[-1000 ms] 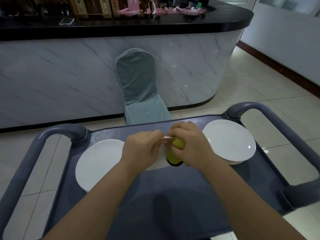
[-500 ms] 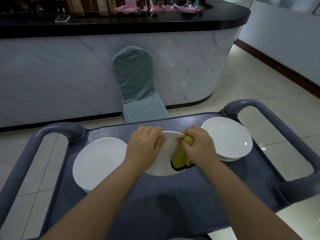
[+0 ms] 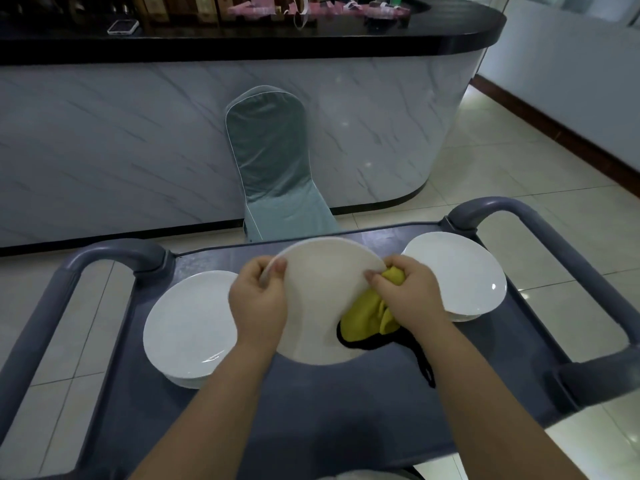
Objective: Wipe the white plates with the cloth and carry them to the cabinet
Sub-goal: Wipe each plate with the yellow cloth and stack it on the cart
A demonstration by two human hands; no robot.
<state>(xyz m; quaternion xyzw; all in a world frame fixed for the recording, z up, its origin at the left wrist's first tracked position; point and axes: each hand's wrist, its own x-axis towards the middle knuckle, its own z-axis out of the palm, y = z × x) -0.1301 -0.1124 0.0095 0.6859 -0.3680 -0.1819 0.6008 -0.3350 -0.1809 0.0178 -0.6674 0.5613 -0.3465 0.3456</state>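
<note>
Head view only. Both forearms cut off by the lower edge of the frame. Far side of the plate [image 3: 322,299] out of sight, so no telling which face is turned toward the camera. Fingers of the left hand [image 3: 258,299] mostly hidden behind that plate, with only the thumb and knuckles showing. Much of the yellow cloth [image 3: 367,320] buried under the right hand [image 3: 408,296]. Lower rim of the plate close to the cart [image 3: 346,427]; touching it or not, hard to say.

Left hand curled round the plate's left edge, thumb pressed on the near face. Right hand bunched tight on the cloth, pinching it over the plate's right edge, thumb on the near face. Black-trimmed end of the cloth hanging below the hand, a black loop trailing onto the cart.

Plate held tilted above the middle of the cart, between the left pile of plates [image 3: 187,327] and the right pile of plates [image 3: 457,271], both resting on the cart.

Beyond, on the tiled floor [image 3: 519,188], a covered chair [image 3: 273,161] against the marble-fronted counter [image 3: 138,140]. On its dark top, a phone [image 3: 123,26] and pink items too blurred to make out.
</note>
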